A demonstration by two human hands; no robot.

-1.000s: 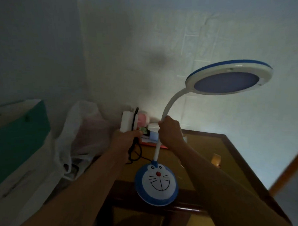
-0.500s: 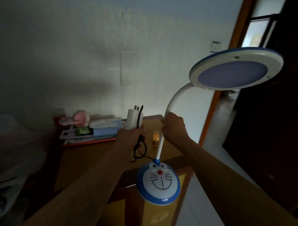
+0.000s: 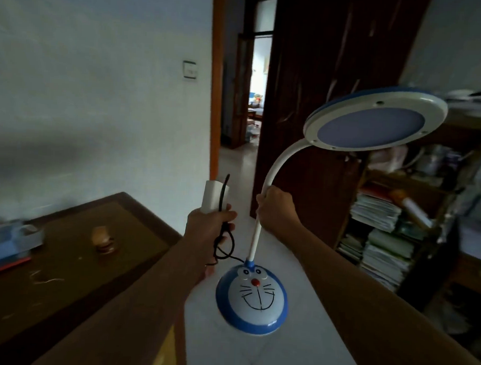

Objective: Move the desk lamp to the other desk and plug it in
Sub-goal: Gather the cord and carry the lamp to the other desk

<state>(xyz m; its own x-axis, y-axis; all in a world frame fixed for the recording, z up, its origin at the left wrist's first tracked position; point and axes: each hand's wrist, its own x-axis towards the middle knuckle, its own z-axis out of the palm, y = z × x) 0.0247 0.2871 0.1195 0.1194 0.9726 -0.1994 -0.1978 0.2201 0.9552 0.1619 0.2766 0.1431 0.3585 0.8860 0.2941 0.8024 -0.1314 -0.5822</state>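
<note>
The desk lamp (image 3: 252, 296) has a round blue-and-white base with a cartoon cat face, a curved white neck and a round blue-rimmed head (image 3: 374, 120). It hangs in the air over the pale floor, clear of the desk. My right hand (image 3: 275, 208) is closed around the neck, low on the stem. My left hand (image 3: 211, 225) grips the white plug adapter (image 3: 214, 195) together with the looped black cord (image 3: 224, 242) that runs to the base.
A brown wooden desk (image 3: 73, 271) lies at the left, with a small wooden figure (image 3: 103, 241) and a blue box (image 3: 8, 238) on it. An open doorway (image 3: 247, 100) and a dark door stand ahead. Shelves stacked with papers (image 3: 383, 238) fill the right.
The view has swung right, away from the wall and desk toward the doorway and shelves. The lamp, still held in both hands, now hangs over the floor instead of over the desk.
</note>
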